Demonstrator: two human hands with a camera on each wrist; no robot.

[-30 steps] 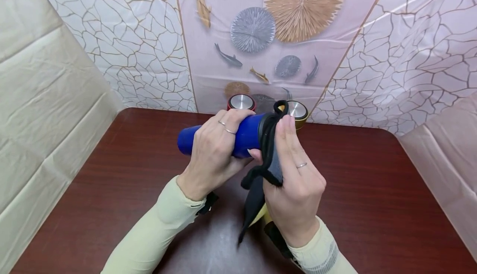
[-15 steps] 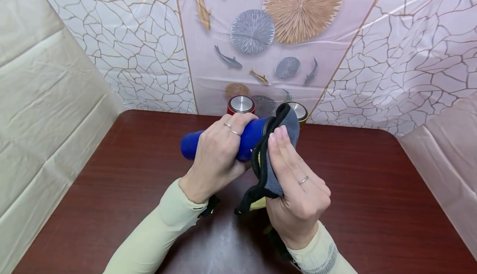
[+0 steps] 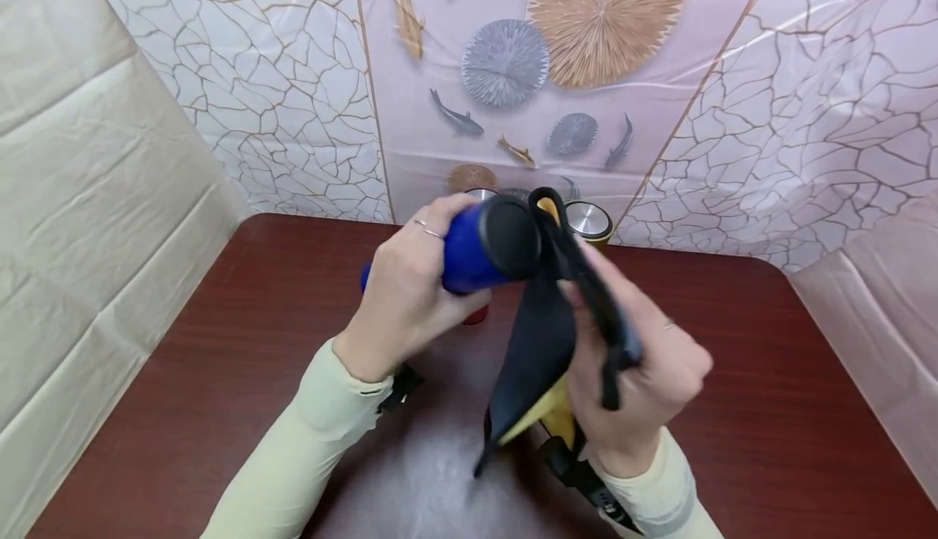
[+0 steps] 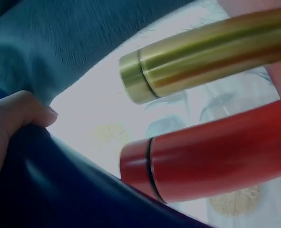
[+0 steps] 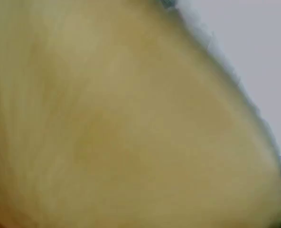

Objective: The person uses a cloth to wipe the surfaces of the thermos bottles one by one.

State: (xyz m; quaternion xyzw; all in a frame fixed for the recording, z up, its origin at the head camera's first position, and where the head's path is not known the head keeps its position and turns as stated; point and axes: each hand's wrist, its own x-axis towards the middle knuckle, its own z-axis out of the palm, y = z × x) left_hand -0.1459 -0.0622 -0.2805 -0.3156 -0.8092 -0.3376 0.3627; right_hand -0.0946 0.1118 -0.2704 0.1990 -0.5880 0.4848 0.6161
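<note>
My left hand (image 3: 410, 287) grips a blue flask (image 3: 465, 250) around its body, held tilted above the table. The flask's round black end faces toward me and to the right. In the left wrist view the flask (image 4: 69, 185) is a dark blue shape, with the thumb lying on it. My right hand (image 3: 648, 360) holds a cleaning cloth (image 3: 538, 335), dark grey on one side and yellow on the other, with black edging. Part of the cloth hangs down, and a folded edge stands right beside the flask's black end. Yellow cloth (image 5: 131, 118) fills most of the right wrist view, blurred.
Behind the hands stand a red flask (image 4: 216, 156) and a gold flask (image 4: 211, 52), side by side near the back of the brown table (image 3: 733, 360). Patterned sheeting (image 3: 293, 99) rises behind the table, with pale cloth walls (image 3: 88, 238) at the sides.
The cloth has come away from the flask's end, uncovering the black face. My right hand has moved right with the cloth. The left hand has turned the flask's end toward me.
</note>
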